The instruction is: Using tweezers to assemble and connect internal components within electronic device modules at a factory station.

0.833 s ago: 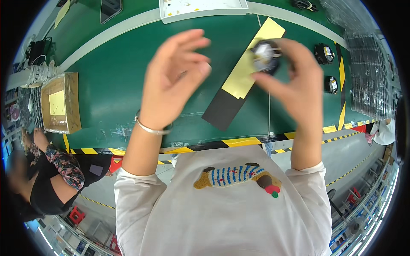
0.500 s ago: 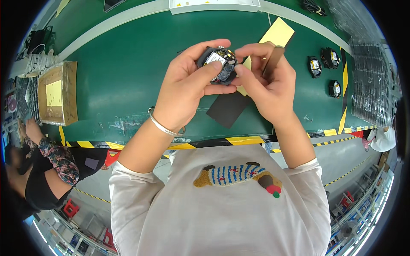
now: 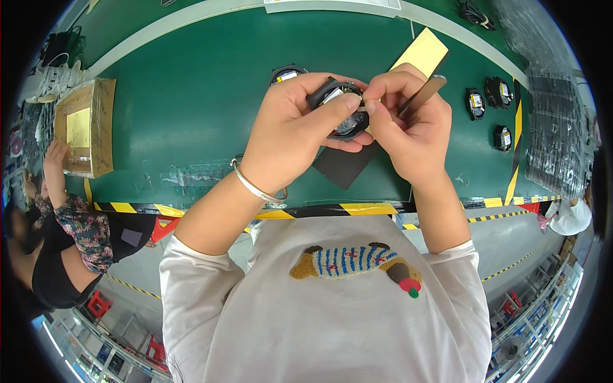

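Observation:
My left hand [image 3: 287, 124] grips an open black watch case [image 3: 350, 127], with its thumb pressed over the inside where a white part and wiring show. At the case's right rim, my right hand [image 3: 412, 124] pinches its thumb and forefinger together; anything tiny between those tips is too small to make out. Slim metal tweezers [image 3: 424, 94] are tucked in the same right hand, their upper end sticking out past the fingers. Just beyond my left hand lies a second watch case [image 3: 287, 74], partly covered by it.
Several open watch cases [image 3: 475, 104] lie at the right. Beneath my right hand are a yellow paper pad [image 3: 423, 52] and a black sheet [image 3: 345, 167]. A cardboard box [image 3: 102, 127] stands at the left, another person's hand [image 3: 56, 153] at it. Stacked clear plastic trays [image 3: 555, 127] line the right edge.
Both hands have shifted slightly right with the watch case. The second case beyond my left hand has come into view. At the left, the other person's hand has risen to the cardboard box.

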Tool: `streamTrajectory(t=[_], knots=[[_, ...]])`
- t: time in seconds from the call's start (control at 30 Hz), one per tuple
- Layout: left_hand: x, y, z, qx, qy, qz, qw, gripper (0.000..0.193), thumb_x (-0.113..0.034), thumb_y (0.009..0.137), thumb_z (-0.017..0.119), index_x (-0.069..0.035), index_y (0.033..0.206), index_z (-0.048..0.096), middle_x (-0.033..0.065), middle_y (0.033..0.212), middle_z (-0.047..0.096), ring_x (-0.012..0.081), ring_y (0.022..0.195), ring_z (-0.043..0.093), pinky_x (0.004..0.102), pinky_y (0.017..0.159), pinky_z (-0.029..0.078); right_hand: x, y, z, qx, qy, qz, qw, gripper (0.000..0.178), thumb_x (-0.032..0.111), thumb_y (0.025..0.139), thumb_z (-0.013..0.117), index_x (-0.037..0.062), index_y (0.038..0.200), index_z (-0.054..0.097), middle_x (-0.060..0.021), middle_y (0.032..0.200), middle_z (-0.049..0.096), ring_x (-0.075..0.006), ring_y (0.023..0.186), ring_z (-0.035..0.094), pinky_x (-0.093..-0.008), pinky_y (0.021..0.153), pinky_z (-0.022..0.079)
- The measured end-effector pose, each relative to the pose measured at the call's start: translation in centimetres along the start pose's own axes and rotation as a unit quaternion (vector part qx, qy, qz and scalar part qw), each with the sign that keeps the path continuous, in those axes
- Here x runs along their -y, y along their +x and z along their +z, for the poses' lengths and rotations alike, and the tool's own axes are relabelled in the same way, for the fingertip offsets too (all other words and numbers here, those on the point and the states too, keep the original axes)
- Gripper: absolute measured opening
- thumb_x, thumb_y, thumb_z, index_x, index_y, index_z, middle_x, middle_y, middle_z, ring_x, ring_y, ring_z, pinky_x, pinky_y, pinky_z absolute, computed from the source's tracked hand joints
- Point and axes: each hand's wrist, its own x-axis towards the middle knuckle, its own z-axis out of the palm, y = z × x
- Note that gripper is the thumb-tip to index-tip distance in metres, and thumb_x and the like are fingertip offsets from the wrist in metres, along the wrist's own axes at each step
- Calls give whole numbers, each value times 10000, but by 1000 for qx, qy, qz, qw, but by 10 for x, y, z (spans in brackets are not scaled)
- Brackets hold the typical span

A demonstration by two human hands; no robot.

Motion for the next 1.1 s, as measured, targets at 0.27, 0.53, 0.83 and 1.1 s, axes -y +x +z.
streamTrajectory(t=[0.27,0.53,0.83,1.1], knots=[[-9,0,-8,5,11,-52,999,285,-174,886,572,43,1072,576,134,894,653,190,680,670,298,589,590,4,22,-10,77,27,50,995,101,-2,749,622,44,837,606,52,710,435,-10,579,369,-161,499,295],[-10,0,-7,46,16,-64,997,291,-195,899,551,45,1060,590,176,957,654,181,698,670,299,628,586,-45,142,-27,-36,-404,-97,909,110,71,746,592,-21,793,630,-189,731,557,-345,705,563,-401,643,440],[-3,4,-16,24,86,-55,994,204,-115,896,499,10,1055,523,148,986,642,184,780,661,276,679,571,-23,33,-56,-48,5,106,993,284,272,943,484,31,871,616,25,641,483,-58,566,435,-198,532,346],[22,2,-6,84,246,-82,962,168,-17,871,457,29,1029,489,90,1002,598,95,818,594,224,692,538,-26,-32,-65,76,195,303,930,104,-45,832,583,-21,929,551,-80,868,626,-168,829,660,-255,753,550]])
